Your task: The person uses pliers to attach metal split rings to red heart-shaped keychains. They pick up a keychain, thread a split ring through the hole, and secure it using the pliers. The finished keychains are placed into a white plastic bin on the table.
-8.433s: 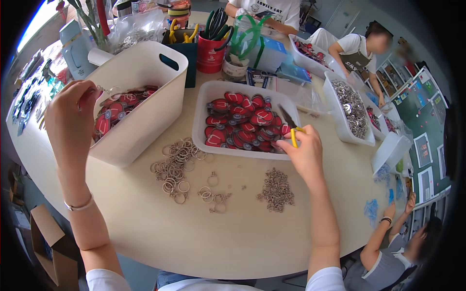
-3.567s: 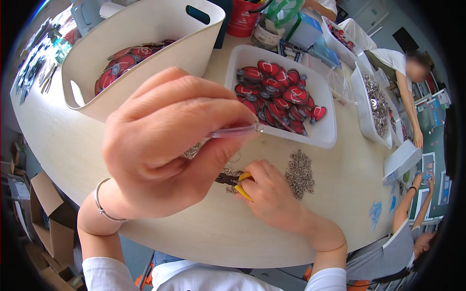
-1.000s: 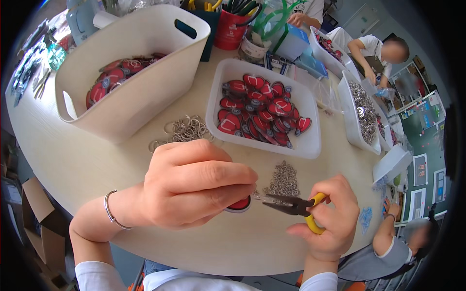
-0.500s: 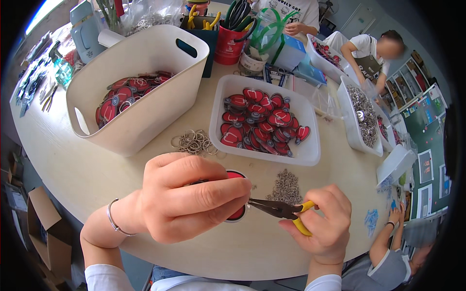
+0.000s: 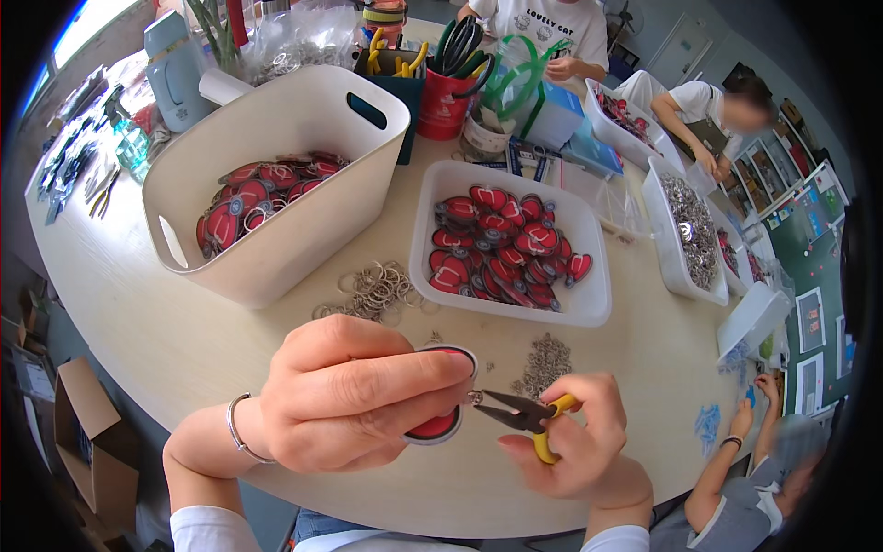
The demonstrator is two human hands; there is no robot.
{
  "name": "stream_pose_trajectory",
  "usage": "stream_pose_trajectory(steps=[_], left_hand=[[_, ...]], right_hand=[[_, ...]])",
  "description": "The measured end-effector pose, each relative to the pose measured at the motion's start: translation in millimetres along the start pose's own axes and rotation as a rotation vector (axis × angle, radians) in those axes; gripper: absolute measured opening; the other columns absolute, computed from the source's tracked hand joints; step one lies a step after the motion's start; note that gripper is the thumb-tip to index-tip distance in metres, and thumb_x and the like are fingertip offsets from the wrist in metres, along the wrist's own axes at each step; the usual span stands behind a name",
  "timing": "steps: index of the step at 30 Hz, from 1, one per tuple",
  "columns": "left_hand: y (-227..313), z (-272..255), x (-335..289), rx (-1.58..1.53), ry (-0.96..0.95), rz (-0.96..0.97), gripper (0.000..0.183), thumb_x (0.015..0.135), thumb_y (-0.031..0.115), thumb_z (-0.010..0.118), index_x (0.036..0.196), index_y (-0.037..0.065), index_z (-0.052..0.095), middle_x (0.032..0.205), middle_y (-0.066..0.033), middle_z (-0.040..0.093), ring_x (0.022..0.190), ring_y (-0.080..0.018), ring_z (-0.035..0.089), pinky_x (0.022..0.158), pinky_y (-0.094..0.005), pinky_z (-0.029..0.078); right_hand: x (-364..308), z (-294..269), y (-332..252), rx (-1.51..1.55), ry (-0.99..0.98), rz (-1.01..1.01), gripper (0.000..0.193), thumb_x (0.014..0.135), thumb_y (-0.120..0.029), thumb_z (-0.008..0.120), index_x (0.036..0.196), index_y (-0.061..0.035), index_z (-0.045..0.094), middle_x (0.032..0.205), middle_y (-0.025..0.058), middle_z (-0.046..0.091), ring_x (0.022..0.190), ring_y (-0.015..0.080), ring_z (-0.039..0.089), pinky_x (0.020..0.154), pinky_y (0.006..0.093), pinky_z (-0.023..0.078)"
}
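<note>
My left hand (image 5: 345,396) pinches a red oval keychain charm (image 5: 434,427) with a dark and pale rim, its fingers covering much of the face. A small metal ring (image 5: 474,397) shows at the charm's right edge, beside my fingertips. My right hand (image 5: 584,451) is wrapped round yellow-handled needle-nose pliers (image 5: 517,412). The plier jaws stand apart and point at the small ring; whether they touch it I cannot tell. Past my hands lie a pile of small metal links (image 5: 546,363) and a heap of larger split rings (image 5: 375,293).
A white bin (image 5: 276,267) and a shallow white tray (image 5: 515,313) hold many red charms. Behind them stand a red cup (image 5: 441,115) of tools and a blue flask (image 5: 175,78). At right is a tray of metal parts (image 5: 690,225). Several people (image 5: 543,37) work around the table.
The plier jaws have opened and drawn slightly apart from my left fingertips. More of the charm and its small ring now shows. The view has shifted a little.
</note>
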State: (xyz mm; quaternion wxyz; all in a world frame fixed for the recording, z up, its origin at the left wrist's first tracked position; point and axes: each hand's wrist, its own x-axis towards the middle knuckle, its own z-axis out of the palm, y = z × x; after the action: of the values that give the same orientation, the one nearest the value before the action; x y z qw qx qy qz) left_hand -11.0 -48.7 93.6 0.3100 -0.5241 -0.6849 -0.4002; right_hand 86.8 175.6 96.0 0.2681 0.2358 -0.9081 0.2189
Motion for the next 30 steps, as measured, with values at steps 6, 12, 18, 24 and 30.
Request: stream_pose_trajectory(steps=[6, 12, 18, 24, 30], left_hand=[[-8.2, 7.0, 2.9, -0.034, 0.121, 0.171, 0.026, 0.053, 0.0, 0.068, 0.079, 0.004, 0.073, 0.098, -0.0043, 0.069, 0.069, -0.0146, 0.056, 0.053, -0.0219, 0.044], [-8.1, 9.4, 3.3, -0.064, 0.135, 0.17, 0.024, 0.056, 0.0, 0.068, 0.079, 0.005, 0.073, 0.099, -0.0035, 0.068, 0.069, -0.0138, 0.056, 0.052, -0.0216, 0.043], [-5.5, 7.8, 1.1, -0.026, 0.12, 0.201, 0.024, 0.056, -0.001, 0.068, 0.079, 0.004, 0.073, 0.1, -0.0048, 0.068, 0.07, -0.0133, 0.056, 0.051, -0.0219, 0.043], [-2.4, 7.1, -0.1, -0.047, 0.101, 0.161, 0.024, 0.055, -0.002, 0.068, 0.079, 0.002, 0.072, 0.099, -0.0056, 0.068, 0.069, -0.0128, 0.055, 0.051, -0.0215, 0.042], [-1.2, 7.2, -2.1, -0.029, 0.109, 0.17, 0.024, 0.055, -0.002, 0.067, 0.079, 0.002, 0.072, 0.099, -0.0056, 0.068, 0.068, -0.0131, 0.054, 0.05, -0.0218, 0.042]], right_hand=[[5.3, -10.1, 6.3, 0.187, -0.099, 0.04, 0.03, 0.064, -0.022, 0.082, 0.065, -0.0063, 0.057, 0.089, 0.0097, 0.053, 0.07, 0.023, 0.049, 0.059, 0.033, 0.04], [5.2, -9.8, 7.8, 0.183, -0.101, -0.008, 0.03, 0.063, -0.022, 0.083, 0.065, -0.0074, 0.057, 0.088, 0.0089, 0.053, 0.07, 0.0228, 0.049, 0.059, 0.0329, 0.039], [0.8, -6.6, 3.8, 0.109, -0.053, -0.033, 0.03, 0.063, -0.022, 0.082, 0.065, -0.009, 0.055, 0.087, 0.0087, 0.053, 0.067, 0.0216, 0.049, 0.057, 0.0324, 0.038], [0.2, -3.9, 1.8, 0.061, -0.022, -0.042, 0.031, 0.065, -0.023, 0.082, 0.064, -0.0093, 0.054, 0.086, 0.0084, 0.053, 0.067, 0.0211, 0.048, 0.056, 0.0316, 0.037], [-1.1, -1.5, 1.6, 0.038, -0.014, -0.062, 0.03, 0.065, -0.022, 0.081, 0.064, -0.0092, 0.053, 0.085, 0.0089, 0.052, 0.064, 0.0207, 0.048, 0.052, 0.0302, 0.036]])
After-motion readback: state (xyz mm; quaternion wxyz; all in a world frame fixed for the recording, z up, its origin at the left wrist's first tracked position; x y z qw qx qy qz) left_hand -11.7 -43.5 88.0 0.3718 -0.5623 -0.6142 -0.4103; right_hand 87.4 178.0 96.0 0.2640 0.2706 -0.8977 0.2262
